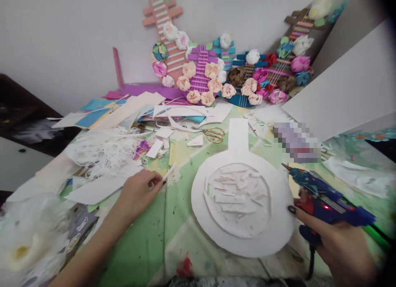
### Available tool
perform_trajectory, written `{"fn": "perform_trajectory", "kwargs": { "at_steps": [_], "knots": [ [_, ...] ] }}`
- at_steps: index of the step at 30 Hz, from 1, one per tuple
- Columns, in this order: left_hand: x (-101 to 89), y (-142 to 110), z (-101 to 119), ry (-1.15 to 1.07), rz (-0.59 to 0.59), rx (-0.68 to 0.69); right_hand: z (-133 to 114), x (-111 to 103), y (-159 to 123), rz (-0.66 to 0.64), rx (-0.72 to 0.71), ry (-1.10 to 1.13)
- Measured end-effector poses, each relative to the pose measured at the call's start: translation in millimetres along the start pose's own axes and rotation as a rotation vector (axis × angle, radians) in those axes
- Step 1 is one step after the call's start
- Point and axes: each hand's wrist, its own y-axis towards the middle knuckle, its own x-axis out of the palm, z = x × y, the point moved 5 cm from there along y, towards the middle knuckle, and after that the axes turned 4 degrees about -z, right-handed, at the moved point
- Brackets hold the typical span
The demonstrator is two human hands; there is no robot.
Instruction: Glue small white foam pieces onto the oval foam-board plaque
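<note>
Your left hand (140, 193): white strip (170, 173), pinched. Your right hand (338, 239): blue glue gun (329, 198), gripped. Between both: white round cutout (281, 196).

- One head-worn camera is looking forward and down over the green-covered table (136, 254).
- It is sitting near the work: the left hand (139, 192) and right hand (337, 239) are reaching in from the lower corners.
- The white, round-bodied cutout (241, 246) is lying right of centre, in the nearer part of the view.
- Farther off, the pale wall (77, 31) is closing the view along the top.
- Darkness is edging the right-hand corners.
</note>
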Motion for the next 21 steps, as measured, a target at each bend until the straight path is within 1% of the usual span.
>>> {"fn": "perform_trajectory", "kwargs": {
  "at_steps": [1,2,5,7,9,11,13,15,17,18,19,21],
  "knots": [
    [-1.3,5,-1,0.009,0.002,-0.012,0,10,4,-0.026,0.041,0.067],
    [-2.4,10,-1,0.021,0.004,-0.025,-1,19,8,0.004,0.050,0.164],
    [-4.4,29,-6,0.059,0.027,-0.049,-11,53,22,-0.052,0.000,0.250],
    [-3.7,40,-10,0.082,0.035,-0.040,-16,71,32,-0.077,-0.035,0.227],
    [-1.0,45,-14,0.086,0.013,-0.009,-19,83,39,-0.104,-0.063,0.166],
    [0.7,47,-17,0.077,-0.002,0.020,-19,88,44,-0.136,-0.099,0.102],
    [-1.6,48,-21,0.061,0.046,0.014,-19,87,46,-0.154,-0.153,0.032],
    [-7.3,52,-23,0.063,0.164,0.015,-23,84,47,-0.131,-0.238,-0.074],
    [-12.4,60,-21,0.117,0.295,0.057,-34,81,49,-0.087,-0.352,-0.203],
    [-12.7,65,-19,0.162,0.322,0.083,-40,80,50,-0.068,-0.400,-0.269],
    [-11.2,71,-16,0.209,0.317,0.104,-47,81,52,-0.062,-0.432,-0.327],
    [-6.1,82,-14,0.271,0.245,0.113,-57,83,58,-0.062,-0.451,-0.429]
  ]
}}
